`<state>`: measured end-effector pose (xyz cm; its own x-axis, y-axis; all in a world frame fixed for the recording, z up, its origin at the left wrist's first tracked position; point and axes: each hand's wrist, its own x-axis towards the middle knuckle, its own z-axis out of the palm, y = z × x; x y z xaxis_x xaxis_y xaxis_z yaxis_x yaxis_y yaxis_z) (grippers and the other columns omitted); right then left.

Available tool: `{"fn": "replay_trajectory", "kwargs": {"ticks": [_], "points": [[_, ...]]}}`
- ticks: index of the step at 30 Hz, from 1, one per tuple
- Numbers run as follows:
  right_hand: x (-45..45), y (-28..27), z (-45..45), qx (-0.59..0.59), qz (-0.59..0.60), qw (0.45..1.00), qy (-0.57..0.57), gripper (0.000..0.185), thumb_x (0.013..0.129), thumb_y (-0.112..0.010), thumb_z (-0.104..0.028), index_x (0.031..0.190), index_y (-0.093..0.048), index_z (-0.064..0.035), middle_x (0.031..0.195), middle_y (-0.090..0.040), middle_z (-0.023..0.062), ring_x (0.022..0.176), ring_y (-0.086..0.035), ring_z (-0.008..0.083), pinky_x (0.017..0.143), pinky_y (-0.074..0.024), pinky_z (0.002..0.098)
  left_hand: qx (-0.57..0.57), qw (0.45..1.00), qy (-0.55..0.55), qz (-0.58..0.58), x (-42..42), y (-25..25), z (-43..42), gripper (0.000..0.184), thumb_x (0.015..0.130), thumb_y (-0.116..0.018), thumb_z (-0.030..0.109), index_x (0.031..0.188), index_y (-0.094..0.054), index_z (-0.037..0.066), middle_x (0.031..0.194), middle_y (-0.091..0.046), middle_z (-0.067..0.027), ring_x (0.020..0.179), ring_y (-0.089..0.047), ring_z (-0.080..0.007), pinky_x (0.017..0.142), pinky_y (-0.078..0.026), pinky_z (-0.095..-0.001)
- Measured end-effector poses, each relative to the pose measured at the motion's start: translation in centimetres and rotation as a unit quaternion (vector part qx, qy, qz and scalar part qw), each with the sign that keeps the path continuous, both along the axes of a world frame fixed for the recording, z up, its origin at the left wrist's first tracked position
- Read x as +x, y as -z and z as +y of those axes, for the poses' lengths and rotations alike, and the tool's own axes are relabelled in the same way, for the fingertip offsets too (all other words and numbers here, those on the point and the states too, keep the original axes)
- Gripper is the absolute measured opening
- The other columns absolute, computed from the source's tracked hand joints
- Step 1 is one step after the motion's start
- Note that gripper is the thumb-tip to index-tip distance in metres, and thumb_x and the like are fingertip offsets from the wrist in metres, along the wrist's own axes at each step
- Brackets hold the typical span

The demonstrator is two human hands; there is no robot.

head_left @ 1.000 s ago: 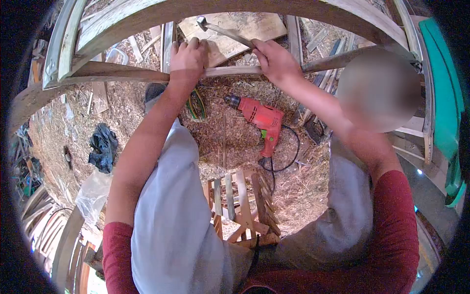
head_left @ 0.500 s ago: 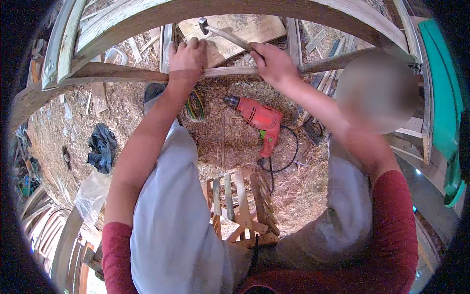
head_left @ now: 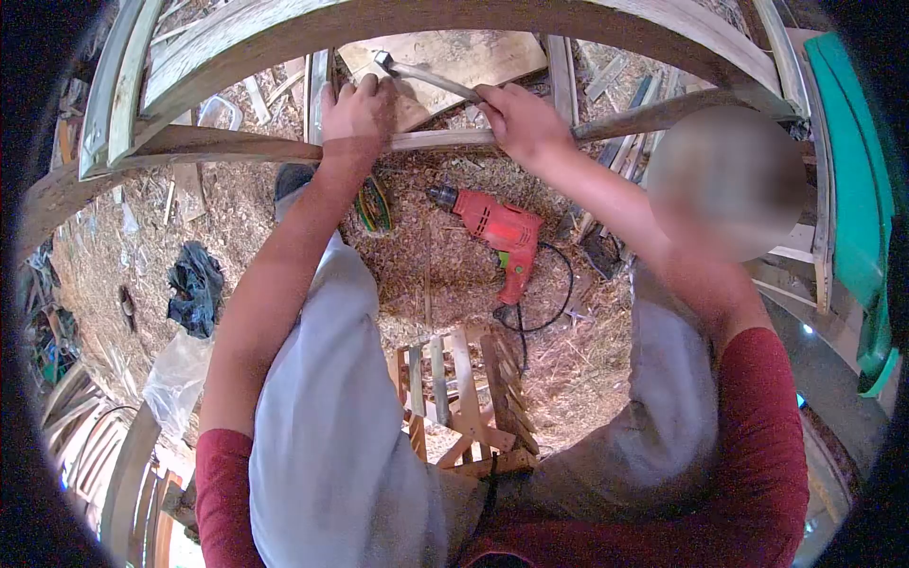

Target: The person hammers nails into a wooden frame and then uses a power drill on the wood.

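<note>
My right hand (head_left: 523, 121) is closed around the handle of a hammer (head_left: 431, 78), whose metal head points left, near my left hand. My left hand (head_left: 357, 115) is closed over the wooden frame (head_left: 440, 139) where an upright slat meets the crosspiece; anything pinched under its fingers is hidden. Behind the crosspiece a flat wooden board (head_left: 473, 55) lies on the ground. The curved top rail (head_left: 454, 16) of the frame arches beyond both hands.
A red drill (head_left: 497, 227) with a black cord lies on the shavings between my legs. Left of it are striped pliers-like handles (head_left: 373, 204). A slatted wooden piece (head_left: 461, 388), a black plastic bag (head_left: 195, 287) and a green object (head_left: 849, 189) surround me. A blurred round patch covers the right side.
The hammer head dipped from its slightly raised position half a second ago and sits a little further left. My left hand keeps its place on the frame. The whole view has shifted slightly.
</note>
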<state>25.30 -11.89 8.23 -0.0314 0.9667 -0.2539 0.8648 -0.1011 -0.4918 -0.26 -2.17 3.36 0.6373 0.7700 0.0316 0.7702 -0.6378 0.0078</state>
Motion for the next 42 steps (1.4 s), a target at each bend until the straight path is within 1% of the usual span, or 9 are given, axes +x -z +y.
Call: {"fn": "replay_trajectory", "kwargs": {"ticks": [12, 21, 26, 29, 31, 33, 35, 38, 42], "points": [[-0.2, 1.3, -0.6, 0.112, 0.07, 0.991, 0.024, 0.029, 0.103, -0.059, -0.021, 0.129, -0.064, -0.0096, 0.101, -0.066, 0.0203, 0.098, -0.064, 0.043, 0.085, -0.0522, 0.0503, -0.026, 1.0, -0.005, -0.003, -0.3, 0.4, 0.2, 0.028, 0.093, -0.062, 0.019, 0.12, -0.069, 0.014, 0.109, -0.062, -0.0071, 0.106, -0.065, -0.0306, 0.106, -0.043, -0.0586], [0.2, 1.3, -0.4, 0.113, 0.129, 0.979, 0.114, 0.035, 0.103, -0.063, -0.026, 0.128, -0.068, -0.0033, 0.116, -0.072, 0.0218, 0.105, -0.07, 0.0384, 0.091, -0.0543, 0.043, -0.103, 0.968, -0.091, -0.211, -1.3, 1.5, 1.4, 0.019, 0.084, -0.073, 0.019, 0.103, -0.076, 0.015, 0.102, -0.07, -0.0064, 0.101, -0.065, -0.0297, 0.1, -0.046, -0.0456], [0.1, 0.8, 0.0, 0.103, 0.108, 0.98, 0.13, 0.035, 0.102, -0.065, -0.029, 0.126, -0.071, -0.0039, 0.116, -0.073, 0.0223, 0.106, -0.071, 0.0365, 0.089, -0.0556, 0.0418, -0.061, 0.979, -0.133, -0.143, 0.1, 1.6, 3.0, 0.023, 0.082, -0.076, 0.023, 0.101, -0.076, 0.01, 0.09, -0.073, -0.0167, 0.095, -0.07, -0.0389, 0.098, -0.047, -0.0524], [0.4, 0.1, 0.5, -0.011, 0.095, 0.985, 0.147, 0.036, 0.098, -0.065, -0.032, 0.122, -0.072, -0.0049, 0.113, -0.073, 0.0217, 0.104, -0.071, 0.039, 0.092, -0.055, 0.0441, -0.06, 0.978, -0.085, -0.18, 0.1, 3.9, 3.5, 0.046, 0.095, -0.066, 0.035, 0.135, -0.065, 0.011, 0.134, -0.066, -0.0186, 0.129, -0.058, -0.0382, 0.114, -0.04, -0.051], [0.8, -0.1, 1.0, -0.14, 0.05, 0.979, 0.14, 0.042, 0.095, -0.064, -0.036, 0.122, -0.071, -0.0057, 0.113, -0.073, 0.0213, 0.104, -0.069, 0.0428, 0.096, -0.0536, 0.0488, -0.094, 0.988, -0.039, -0.112, -1.4, 9.0, 4.0, 0.06, 0.104, -0.051, 0.047, 0.156, -0.045, 0.017, 0.161, -0.043, -0.0138, 0.149, -0.036, -0.0364, 0.126, -0.024, -0.0513], [0.5, 4.7, -1.2, 0.0, 0.127, 0.977, 0.17, 0.047, 0.098, -0.061, -0.037, 0.134, -0.063, -0.0067, 0.131, -0.067, 0.0204, 0.12, -0.064, 0.0385, 0.106, -0.0496, 0.0478, 0.015, 0.993, 0.038, -0.113, -2.0, 10.7, 3.2, 0.061, 0.105, -0.047, 0.054, 0.155, -0.045, 0.019, 0.159, -0.044, -0.0134, 0.149, -0.037, -0.0355, 0.126, -0.023, -0.0507], [0.9, 9.8, -1.3, 0.057, 0.196, 0.968, 0.147, 0.045, 0.104, -0.057, -0.031, 0.141, -0.057, -0.0056, 0.137, -0.064, 0.0187, 0.124, -0.063, 0.0331, 0.109, -0.0485, 0.0478, -0.155, 0.987, 0.027, 0.046, 2.2, -4.0, 3.7, 0.056, 0.092, -0.062, 0.057, 0.133, -0.061, 0.019, 0.128, -0.062, -0.0075, 0.126, -0.053, -0.0281, 0.108, -0.036, -0.0483], [0.8, 6.0, 0.1, 0.043, 0.212, 0.965, 0.147, 0.042, 0.105, -0.06, -0.027, 0.14, -0.059, -0.0045, 0.132, -0.067, 0.0188, 0.118, -0.067, 0.0293, 0.103, -0.0518, 0.0438, -0.056, 0.997, 0.059, -0.014, 1.7, -0.2, 4.8, 0.045, 0.081, -0.073, 0.045, 0.114, -0.066, 0.015, 0.11, -0.065, -0.0039, 0.115, -0.058, -0.0269, 0.103, -0.037, -0.0478], [-0.6, 0.9, 2.2, 0.065, 0.218, 0.953, 0.2, 0.028, 0.099, -0.072, -0.021, 0.121, -0.073, -0.0039, 0.108, -0.076, 0.0205, 0.096, -0.075, 0.0275, 0.085, -0.0577, 0.0379, 0.004, 0.999, 0.045, -0.029, 2.5, 0.9, 4.5, 0.027, 0.089, -0.067, 0.026, 0.111, -0.063, 0.011, 0.108, -0.063, -0.0093, 0.109, -0.06, -0.0289, 0.101, -0.04, -0.05]]}}
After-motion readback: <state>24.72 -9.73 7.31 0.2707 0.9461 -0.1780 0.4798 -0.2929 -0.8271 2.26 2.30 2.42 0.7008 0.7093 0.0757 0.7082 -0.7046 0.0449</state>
